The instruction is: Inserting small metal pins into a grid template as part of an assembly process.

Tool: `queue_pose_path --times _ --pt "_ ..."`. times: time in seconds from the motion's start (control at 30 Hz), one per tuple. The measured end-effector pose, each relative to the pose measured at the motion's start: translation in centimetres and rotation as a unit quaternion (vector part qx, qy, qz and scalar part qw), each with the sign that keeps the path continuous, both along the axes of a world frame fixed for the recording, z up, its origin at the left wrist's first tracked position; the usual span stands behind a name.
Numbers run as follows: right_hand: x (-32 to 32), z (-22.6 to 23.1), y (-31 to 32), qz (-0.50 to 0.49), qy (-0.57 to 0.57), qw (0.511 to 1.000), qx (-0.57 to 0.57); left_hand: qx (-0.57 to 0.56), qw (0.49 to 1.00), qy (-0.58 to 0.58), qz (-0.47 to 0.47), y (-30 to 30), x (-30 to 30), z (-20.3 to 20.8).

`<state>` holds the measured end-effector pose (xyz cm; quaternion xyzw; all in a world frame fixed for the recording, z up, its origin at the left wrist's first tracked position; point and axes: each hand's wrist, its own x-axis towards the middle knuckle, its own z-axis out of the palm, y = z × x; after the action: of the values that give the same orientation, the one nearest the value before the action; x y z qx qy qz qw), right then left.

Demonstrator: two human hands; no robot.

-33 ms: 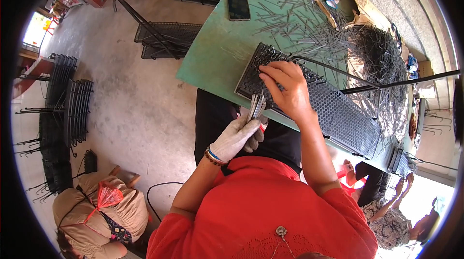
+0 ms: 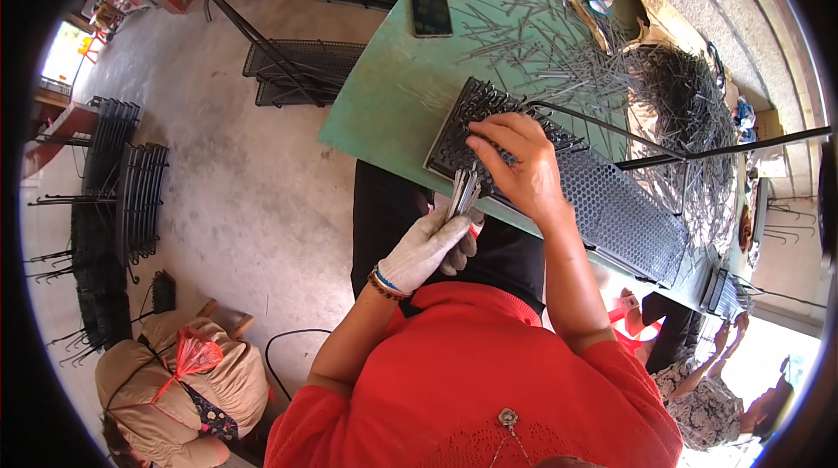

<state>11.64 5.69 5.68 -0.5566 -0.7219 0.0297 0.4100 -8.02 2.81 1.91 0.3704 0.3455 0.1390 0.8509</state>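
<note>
My left hand [image 2: 425, 248], in a pale knitted glove, is closed around a bundle of thin metal rods [image 2: 463, 192], their ends pointing up toward the table edge. Bare, my right hand [image 2: 527, 168] hovers over the left end of a black perforated metal rack [image 2: 621, 213], thumb and fingertips bent together. Whatever sits between those fingertips is too small to make out. Many short dark rods [image 2: 482, 101] stand packed in the holes at that end, and the rack's right part shows bare holes. A long black handle [image 2: 602, 126] rises from the rack.
Loose rods [image 2: 524, 36] lie scattered on the green table [image 2: 371, 106], beside a heaped pile [image 2: 685, 97] on brown paper. A phone [image 2: 431, 9] lies near the far edge. Finished-looking black racks [image 2: 118, 180] stand on the left floor. Other people sit at lower left and right.
The fingers of my right hand have shifted very slightly over the rack. My left hand and the bundle look the same.
</note>
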Motion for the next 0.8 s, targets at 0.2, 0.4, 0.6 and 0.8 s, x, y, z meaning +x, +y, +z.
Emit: queue_pose_path --times 0.2,0.4,0.6,0.8 --pt "0.9 1.4 -1.1 0.11 0.094 0.972 -0.187 0.042 0.999 -0.002 -0.032 0.4 0.1 1.0" --pt "1.3 1.7 -1.6 0.086 0.167 0.963 -0.192 0.064 0.996 0.025 -0.056 0.6 0.8 1.0" --pt "1.5 0.9 -1.6 -0.002 0.3 0.926 -0.227 0.023 0.998 0.026 -0.045 0.7 1.1 0.7" --pt "1.6 0.7 -1.4 -0.035 0.389 0.891 -0.232 0.024 0.999 -0.039 0.011 0.2 0.5 -1.0"
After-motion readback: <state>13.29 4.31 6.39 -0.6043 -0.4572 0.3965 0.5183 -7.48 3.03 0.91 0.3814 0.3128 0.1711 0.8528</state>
